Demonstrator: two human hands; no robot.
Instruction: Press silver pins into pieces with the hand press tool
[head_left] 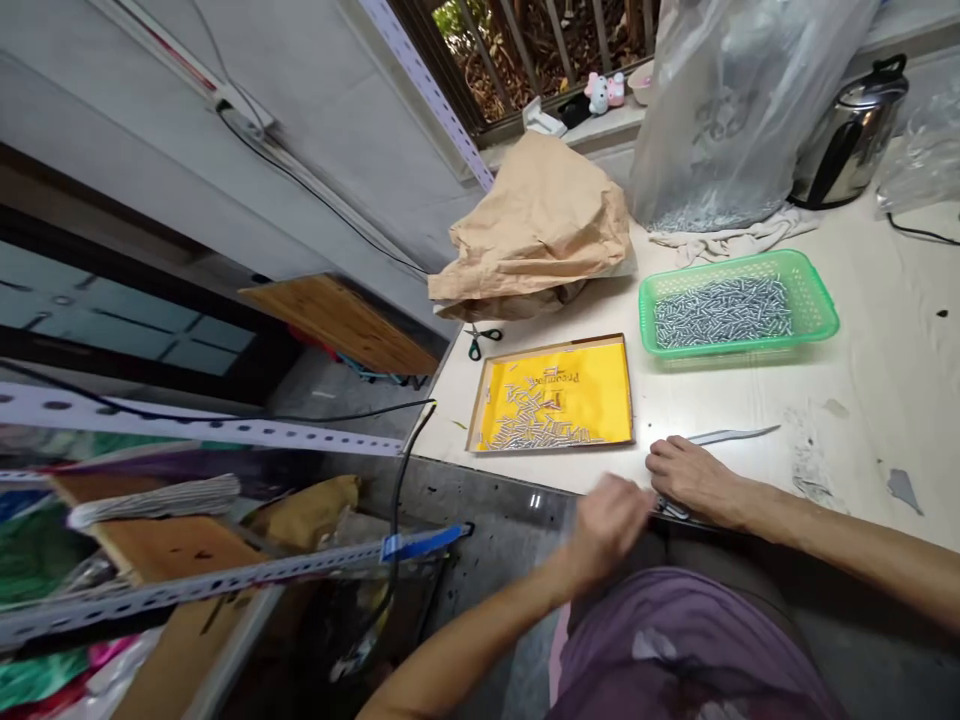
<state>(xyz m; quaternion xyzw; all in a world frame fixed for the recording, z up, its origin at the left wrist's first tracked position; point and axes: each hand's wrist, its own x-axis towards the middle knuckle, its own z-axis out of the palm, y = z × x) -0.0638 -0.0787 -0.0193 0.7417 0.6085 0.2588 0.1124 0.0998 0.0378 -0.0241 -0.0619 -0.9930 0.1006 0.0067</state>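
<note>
My left hand (pixel 611 522) is just off the table's front edge, blurred by motion. Its fingers are curled in, and what they hold, if anything, does not show. Close beside it, my right hand (pixel 688 474) rests at the edge with its fingers bent closed; their contents are hidden. Small metal pieces (pixel 672 508) lie under and between the two hands. Behind the right hand a thin pale grey strip (pixel 735 436) lies on the tabletop. To the left is a shallow cardboard tray (pixel 628 395) with a yellow bottom, holding many small metal pins (pixel 536 425).
A green plastic basket (pixel 814 310) full of similar metal pins (pixel 724 312) stands farther back. Green-handled scissors (pixel 480 342) lie near brown paper (pixel 536 225). Behind are a large plastic bag (pixel 720 120) and a kettle (pixel 851 130). Metal shelving (pixel 225 575) is at left.
</note>
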